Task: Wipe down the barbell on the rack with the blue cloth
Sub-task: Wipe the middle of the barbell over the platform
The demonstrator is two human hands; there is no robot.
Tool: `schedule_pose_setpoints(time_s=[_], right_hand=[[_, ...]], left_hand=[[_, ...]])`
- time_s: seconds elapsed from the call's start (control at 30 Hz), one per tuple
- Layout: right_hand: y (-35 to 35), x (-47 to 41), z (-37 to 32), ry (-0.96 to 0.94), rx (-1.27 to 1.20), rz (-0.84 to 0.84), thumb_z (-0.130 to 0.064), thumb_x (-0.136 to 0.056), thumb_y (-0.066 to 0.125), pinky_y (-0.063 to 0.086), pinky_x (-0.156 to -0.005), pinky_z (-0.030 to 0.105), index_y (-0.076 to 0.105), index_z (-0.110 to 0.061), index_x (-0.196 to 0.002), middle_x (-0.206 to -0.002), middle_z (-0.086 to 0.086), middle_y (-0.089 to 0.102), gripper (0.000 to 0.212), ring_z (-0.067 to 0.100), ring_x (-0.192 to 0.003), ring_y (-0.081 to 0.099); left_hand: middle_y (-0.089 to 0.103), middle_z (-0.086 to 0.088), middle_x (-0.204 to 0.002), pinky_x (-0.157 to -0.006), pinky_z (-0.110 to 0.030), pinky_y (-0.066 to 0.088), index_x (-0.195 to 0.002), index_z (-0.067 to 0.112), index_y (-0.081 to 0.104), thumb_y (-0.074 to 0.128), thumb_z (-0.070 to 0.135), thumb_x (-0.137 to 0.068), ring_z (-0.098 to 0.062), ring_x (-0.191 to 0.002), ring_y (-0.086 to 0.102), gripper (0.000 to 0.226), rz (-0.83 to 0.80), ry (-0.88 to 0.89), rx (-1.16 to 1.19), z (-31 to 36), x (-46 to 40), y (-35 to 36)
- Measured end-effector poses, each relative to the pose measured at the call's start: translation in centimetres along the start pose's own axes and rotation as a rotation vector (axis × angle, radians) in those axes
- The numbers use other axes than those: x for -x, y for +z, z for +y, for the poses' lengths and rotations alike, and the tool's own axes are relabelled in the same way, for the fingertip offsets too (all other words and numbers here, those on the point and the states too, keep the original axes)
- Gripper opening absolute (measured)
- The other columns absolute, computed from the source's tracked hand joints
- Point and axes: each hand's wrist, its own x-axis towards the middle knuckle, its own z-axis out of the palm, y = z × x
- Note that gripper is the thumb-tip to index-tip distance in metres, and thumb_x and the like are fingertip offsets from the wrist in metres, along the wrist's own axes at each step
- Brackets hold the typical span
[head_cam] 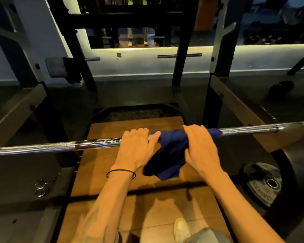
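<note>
The chrome barbell [56, 146] runs across the view from lower left to upper right, resting on the rack. A dark blue cloth [168, 153] is draped over its middle and hangs down below it. My left hand [136, 146] grips the bare bar just left of the cloth, its thumb touching the cloth's edge. My right hand [199, 148] is curled over the bar on top of the cloth, holding the cloth against the bar. A black band circles my left wrist.
Black rack uprights [74, 55] stand ahead on both sides. A wooden platform [123, 190] lies under the bar. A weight plate [263, 185] leans low at the right. Two spring collars [40, 188] lie on the floor at the left. My shoe [182, 228] is at the bottom.
</note>
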Motion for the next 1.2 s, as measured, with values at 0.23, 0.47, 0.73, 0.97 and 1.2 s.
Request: schedule_pose_setpoints(time_s=[0.23, 0.47, 0.73, 0.97, 1.2], right_hand=[[0.5, -0.6, -6.0, 0.242, 0.078, -0.063, -0.012, -0.064, 0.072, 0.039, -0.103, 0.051, 0.056, -0.003, -0.113, -0.11, 0.018, 0.058, 0.052, 0.039, -0.106, 0.051], [1.5, 0.4, -4.0, -0.141, -0.055, -0.04, -0.012, -0.069, 0.071, 0.025, -0.117, 0.042, 0.038, -0.007, -0.142, -0.14, 0.016, 0.052, 0.08, 0.035, -0.133, 0.047], [-0.7, -0.7, -1.8, 0.362, 0.071, -0.071, -0.014, -0.067, 0.069, 0.032, -0.113, 0.05, 0.057, -0.008, -0.12, -0.116, 0.01, 0.059, 0.054, 0.036, -0.114, 0.052], [0.8, -0.5, -4.9, -0.124, -0.014, -0.103, -0.018, -0.074, 0.066, 0.042, -0.106, 0.044, 0.051, -0.014, -0.134, -0.121, 0.007, 0.056, 0.062, 0.032, -0.112, 0.054], [-0.8, 0.0, 1.9, 0.243, 0.039, -0.035, -0.008, -0.06, 0.066, 0.039, -0.101, 0.048, 0.056, -0.01, -0.099, -0.097, 0.01, 0.055, 0.04, 0.036, -0.092, 0.051]], left_hand=[[0.041, 0.008, -0.069, -0.064, -0.033, 0.027, -0.073, 0.025, 0.042, 0.027, 0.055, -0.1, -0.016, -0.063, 0.04, 0.043, 0.111, -0.092, 0.036, 1.1, 0.7, 0.8], [0.041, 0.007, -0.075, -0.069, -0.03, 0.022, -0.077, 0.023, 0.043, 0.035, 0.042, -0.101, -0.015, -0.069, 0.036, 0.031, 0.273, -0.166, 0.192, 1.6, 1.9, 1.8], [0.054, 0.009, -0.093, -0.083, -0.026, 0.039, -0.103, 0.022, 0.057, 0.045, 0.033, -0.102, -0.009, -0.086, 0.048, 0.016, 0.317, -0.186, 0.276, 2.5, 2.8, 2.1], [0.061, 0.004, -0.088, -0.08, -0.031, 0.043, -0.093, 0.02, 0.06, 0.05, 0.026, -0.099, -0.016, -0.082, 0.054, 0.013, 0.271, -0.187, 0.209, 2.2, 2.7, 1.1], [0.049, 0.005, -0.067, -0.061, -0.035, 0.031, -0.074, 0.024, 0.048, 0.046, 0.037, -0.1, -0.019, -0.061, 0.046, 0.028, 0.207, -0.252, 0.023, 2.8, 0.4, 0.1]])
